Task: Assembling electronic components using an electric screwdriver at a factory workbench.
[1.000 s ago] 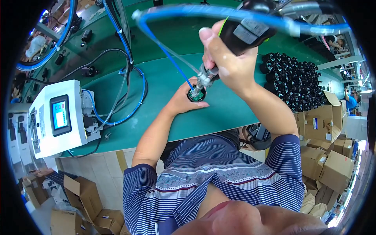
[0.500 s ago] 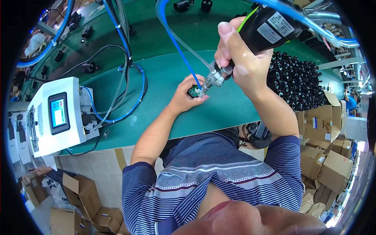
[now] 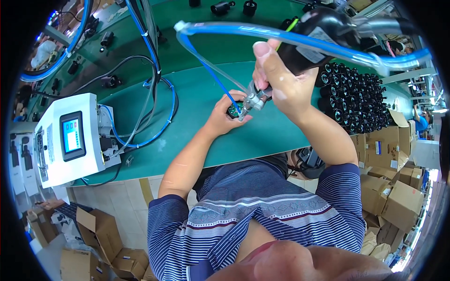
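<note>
My left hand (image 3: 219, 118) rests on the green bench, fingers closed round a small round part with a green circuit board (image 3: 231, 111) facing up. In my right hand (image 3: 291, 91) is a black power screwdriver (image 3: 296, 57), held tilted with my thumb along its body. Its metal nozzle head (image 3: 254, 101) points down-left, and the tip meets or nearly meets the board's right side; exact contact is hidden. A blue tube (image 3: 213, 70) and a clear tube run into this head. The part's underside is covered by my left fingers.
To the left stands a white control box (image 3: 70, 140) with a touchscreen, cables looping beside it. Many black cylindrical housings (image 3: 351, 96) stand packed at the right. Cardboard boxes (image 3: 401, 206) sit on the floor at right and lower left. A thick blue hose (image 3: 281, 35) spans above the screwdriver.
My right hand and the screwdriver have shifted slightly left, and the screwdriver's body has turned. The blue hose hangs lower across it. My left hand stays nearly in place.
</note>
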### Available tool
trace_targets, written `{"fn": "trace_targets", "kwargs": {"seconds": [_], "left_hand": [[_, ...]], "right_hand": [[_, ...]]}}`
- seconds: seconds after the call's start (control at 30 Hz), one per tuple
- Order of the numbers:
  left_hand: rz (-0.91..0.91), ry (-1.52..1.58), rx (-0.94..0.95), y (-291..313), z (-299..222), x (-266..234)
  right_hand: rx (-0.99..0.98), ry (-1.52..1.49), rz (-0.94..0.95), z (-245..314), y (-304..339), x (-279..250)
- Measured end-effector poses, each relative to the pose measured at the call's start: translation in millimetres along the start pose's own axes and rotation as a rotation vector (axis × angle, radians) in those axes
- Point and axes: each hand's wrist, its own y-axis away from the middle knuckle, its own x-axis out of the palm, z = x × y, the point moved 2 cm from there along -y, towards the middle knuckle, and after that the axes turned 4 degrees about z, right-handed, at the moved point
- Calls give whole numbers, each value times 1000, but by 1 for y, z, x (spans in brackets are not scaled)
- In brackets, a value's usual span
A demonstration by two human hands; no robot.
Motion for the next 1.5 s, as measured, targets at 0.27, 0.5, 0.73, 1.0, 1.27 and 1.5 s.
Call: {"fn": "trace_targets", "kwargs": {"seconds": [0.27,0.5,0.73,1.0,1.27,1.5], "left_hand": [[-27,-117,5,-38,-14,30],[210,-911,35,-253,22,46],[391,-1947,408,-471,49,112],[470,-1880,684,-522,66,127],[-179,-1526,-229,-533,171,-11],[-364,-1061,-24,-455,152,-25]], "right_hand": [[-28,-197,-173,96,-44,-72],[112,96,36,39,-14,-157],[-95,125,20,12,-33,-205],[68,-17,112,-5,-53,-265],[122,2,125,-9,-63,-273],[-33,73,-1,7,-49,-228]]}}
